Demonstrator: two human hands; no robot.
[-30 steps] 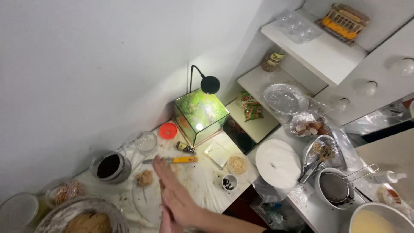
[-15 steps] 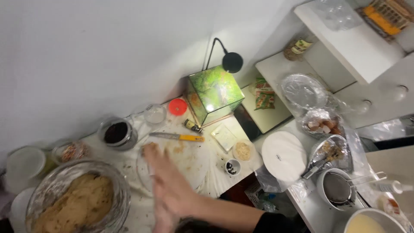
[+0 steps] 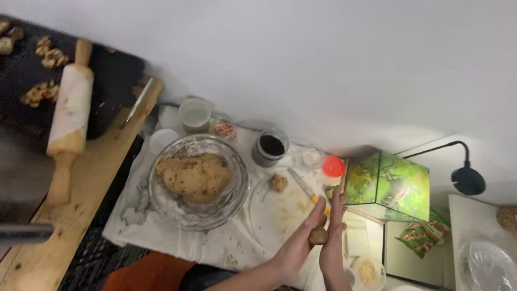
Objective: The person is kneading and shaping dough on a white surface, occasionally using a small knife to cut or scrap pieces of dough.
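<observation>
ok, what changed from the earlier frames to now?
The left hand and right hand lifted off the clear plate and came together palm to palm, with a small dough ball now pressed between them. The camera view swung left. The glass bowl of dough, knife and green box stayed put.

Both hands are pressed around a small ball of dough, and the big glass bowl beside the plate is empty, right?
Not quite. In the head view the left hand and right hand do hold a small dough ball between the palms, but the glass bowl beside the plate is not empty: a large lump of dough sits in it.
</observation>
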